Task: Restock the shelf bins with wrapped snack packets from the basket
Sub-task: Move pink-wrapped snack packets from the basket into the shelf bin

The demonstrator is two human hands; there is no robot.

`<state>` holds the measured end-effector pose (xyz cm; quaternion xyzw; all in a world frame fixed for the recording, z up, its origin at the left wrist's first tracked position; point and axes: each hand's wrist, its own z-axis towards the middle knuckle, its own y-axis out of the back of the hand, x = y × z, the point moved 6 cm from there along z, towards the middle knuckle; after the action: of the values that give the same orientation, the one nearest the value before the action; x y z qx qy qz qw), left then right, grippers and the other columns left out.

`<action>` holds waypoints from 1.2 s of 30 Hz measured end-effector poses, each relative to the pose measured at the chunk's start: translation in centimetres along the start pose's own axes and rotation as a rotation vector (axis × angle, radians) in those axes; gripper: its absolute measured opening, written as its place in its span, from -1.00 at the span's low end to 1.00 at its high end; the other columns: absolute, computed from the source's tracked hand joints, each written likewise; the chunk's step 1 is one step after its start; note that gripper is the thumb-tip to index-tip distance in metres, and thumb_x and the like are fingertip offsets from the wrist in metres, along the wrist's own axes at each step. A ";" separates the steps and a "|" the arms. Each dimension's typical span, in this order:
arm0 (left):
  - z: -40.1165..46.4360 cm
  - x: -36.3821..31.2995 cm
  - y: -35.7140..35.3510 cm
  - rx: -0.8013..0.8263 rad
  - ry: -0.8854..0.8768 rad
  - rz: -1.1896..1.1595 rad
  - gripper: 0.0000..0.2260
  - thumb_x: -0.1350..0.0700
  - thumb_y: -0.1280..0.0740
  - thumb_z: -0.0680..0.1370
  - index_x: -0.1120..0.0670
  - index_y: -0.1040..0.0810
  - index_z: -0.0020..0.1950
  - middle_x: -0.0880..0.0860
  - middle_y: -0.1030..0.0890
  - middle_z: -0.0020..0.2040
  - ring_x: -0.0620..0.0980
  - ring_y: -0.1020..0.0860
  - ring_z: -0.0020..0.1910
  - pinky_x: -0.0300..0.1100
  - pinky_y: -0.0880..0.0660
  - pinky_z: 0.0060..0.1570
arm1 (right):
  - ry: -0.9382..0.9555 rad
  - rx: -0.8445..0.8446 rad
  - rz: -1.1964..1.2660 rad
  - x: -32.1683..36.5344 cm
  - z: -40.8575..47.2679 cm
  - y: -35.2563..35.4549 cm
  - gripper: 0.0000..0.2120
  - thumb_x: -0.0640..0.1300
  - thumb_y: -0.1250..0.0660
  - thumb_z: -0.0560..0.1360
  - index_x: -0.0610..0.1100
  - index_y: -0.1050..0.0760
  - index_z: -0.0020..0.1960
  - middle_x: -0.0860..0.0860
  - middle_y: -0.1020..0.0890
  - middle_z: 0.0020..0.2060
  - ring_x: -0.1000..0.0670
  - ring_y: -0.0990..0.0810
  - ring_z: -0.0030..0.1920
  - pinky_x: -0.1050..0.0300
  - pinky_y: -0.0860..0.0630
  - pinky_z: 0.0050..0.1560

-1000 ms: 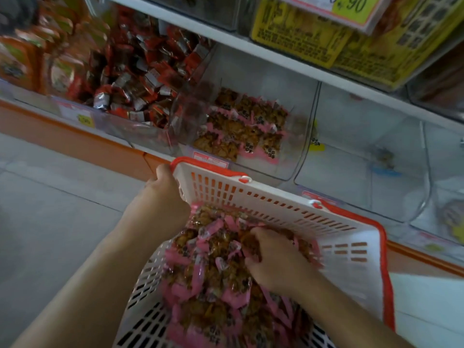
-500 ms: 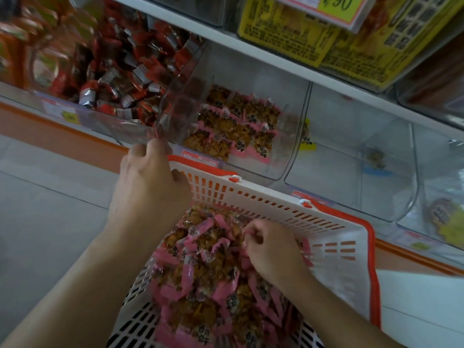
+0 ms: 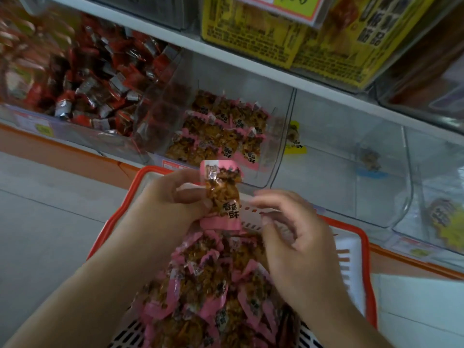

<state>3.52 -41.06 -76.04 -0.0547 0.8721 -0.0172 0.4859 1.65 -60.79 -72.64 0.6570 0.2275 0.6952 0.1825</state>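
Observation:
A white basket with an orange rim [image 3: 364, 249] sits in front of me, heaped with pink-wrapped snack packets [image 3: 213, 292]. My left hand [image 3: 173, 197] pinches one pink packet [image 3: 222, 194] upright above the basket's far edge. Just right of that packet my right hand [image 3: 293, 237] hovers with loosely curled fingers, holding nothing. Beyond the basket, a clear shelf bin [image 3: 281, 136] holds several of the same pink packets [image 3: 221, 131] in rows.
A bin of red and silver wrapped snacks [image 3: 82, 79] is at the left. Clear bins [image 3: 351, 167] at the right hold only a few stray packets. Yellow packages [image 3: 288, 36] and a price tag fill the shelf above. Grey floor lies at the left.
My left hand has let go of the basket rim and now holds one packet raised above it. My right hand has come up out of the packet pile, empty.

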 end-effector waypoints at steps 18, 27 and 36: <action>1.3 0.5 -2.7 0.081 -0.003 0.279 -0.70 0.22 -0.39 0.63 -0.20 -0.67 0.17 -0.07 -0.77 -0.05 -0.04 -0.74 -0.08 0.02 -0.66 0.08 | -0.310 0.204 0.164 -3.1 2.5 -0.7 -0.50 -0.20 -0.57 0.53 0.41 -0.64 0.19 0.05 -0.74 -0.18 0.04 -0.73 -0.15 0.10 -0.67 -0.02; 1.7 -2.1 1.6 -0.240 -0.238 1.084 -0.38 0.04 -0.33 0.61 -0.26 -0.18 0.61 -0.20 -0.15 0.61 -0.05 -0.03 0.59 0.10 -0.16 0.59 | -0.217 -0.005 0.120 0.4 7.8 -0.3 -0.58 -0.29 -0.54 0.54 0.22 -0.64 0.15 0.16 -0.74 -0.04 0.19 -0.73 -0.10 0.33 -0.63 -0.16; 2.2 -1.3 1.8 -0.179 -0.187 1.153 -0.29 -0.05 -0.29 0.62 -0.22 0.08 0.64 -0.14 0.13 0.66 0.05 0.18 0.65 0.16 0.03 0.63 | -0.302 0.200 -0.362 -2.7 16.2 -8.4 -0.67 -0.32 -0.41 0.51 0.08 -0.62 0.11 0.09 -0.66 0.11 -0.01 -0.66 0.12 0.15 -0.61 0.03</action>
<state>5.98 -39.08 -76.23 0.3862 0.7126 0.3284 0.4850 17.56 -54.04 -79.03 0.7166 0.3793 0.5193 0.2700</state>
